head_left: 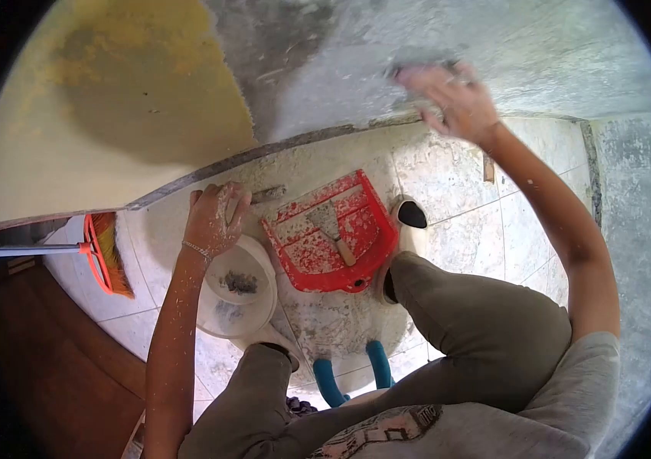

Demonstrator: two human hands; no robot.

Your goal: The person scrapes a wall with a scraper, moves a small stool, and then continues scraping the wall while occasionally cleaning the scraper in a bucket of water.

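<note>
Patchy grey wall [356,46] is filling the space ahead, worn yellow paint [149,84] spreading well to the left of the right grip [451,99]. And that grip is blurring right up against the grey, fingers stretching over a dark smudge or pad [406,70]; whether it's clutching anything, I can't tell. Down to its lower left, the left grip [218,218] is hanging over the edge of a white bucket [264,310], fingers curling, a flat grey tool [268,193] showing just beside them; holding it or not, I can't tell. Further right of that grip, a red dustpan [379,214] is carrying a wooden-handled scraper [337,239]. Off left, an orange broom [115,260] is showing.
</note>
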